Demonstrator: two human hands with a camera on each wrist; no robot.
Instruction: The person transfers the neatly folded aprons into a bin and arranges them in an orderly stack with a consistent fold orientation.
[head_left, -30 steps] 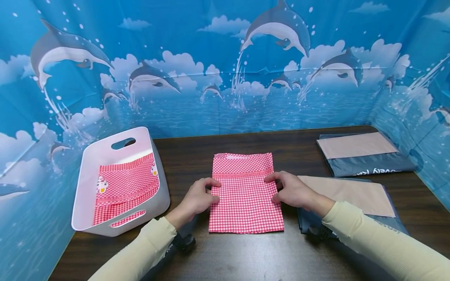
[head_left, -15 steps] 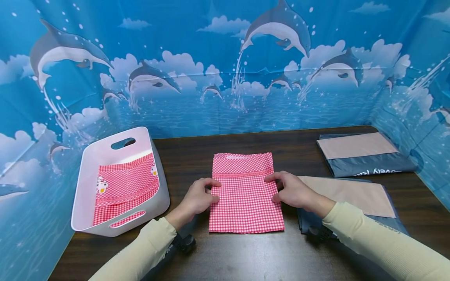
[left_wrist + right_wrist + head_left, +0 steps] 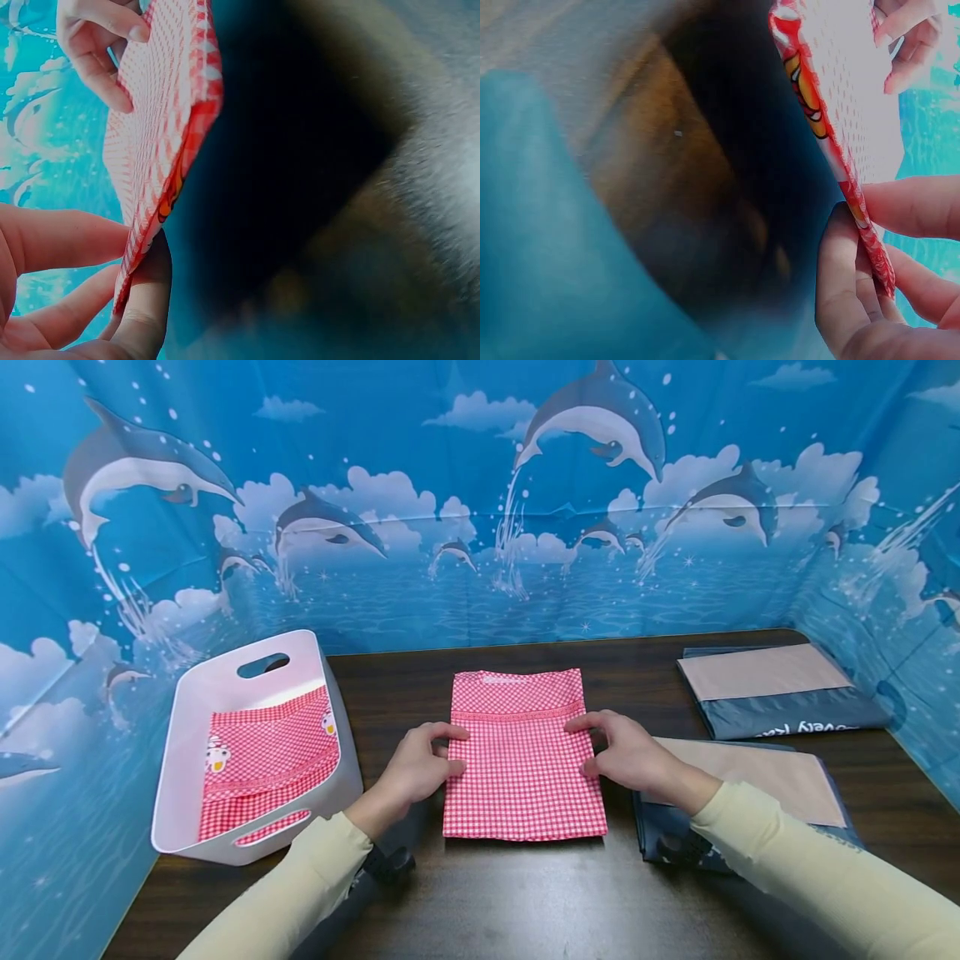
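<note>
A folded red-and-white checked cloth (image 3: 523, 760) is held up flat, just above the table, in the middle of the head view. My left hand (image 3: 420, 764) pinches its left edge, fingers on both faces. On the opposite edge my right hand (image 3: 630, 756) does the same, thumb and fingertips on either side. From below, the left wrist view shows the cloth (image 3: 161, 112) with its underside apart from the table. In the right wrist view, an orange-and-black printed figure shows along the edge of the cloth (image 3: 832, 142). What the cloth is when unfolded cannot be seen.
At left stands a white bin (image 3: 180, 768) with hand slots, holding a similar checked cloth (image 3: 273, 747) printed with white figures. Two folded dark-and-beige pieces (image 3: 780, 689) lie at right, the nearer one (image 3: 757, 772) partly under my right forearm. A dolphin-print curtain (image 3: 465, 568) backs the table.
Both hands have raised the checked cloth off the table, and it sits slightly higher in the head view. Their pinching hold looks the same. The bin and dark pieces have stayed put.
</note>
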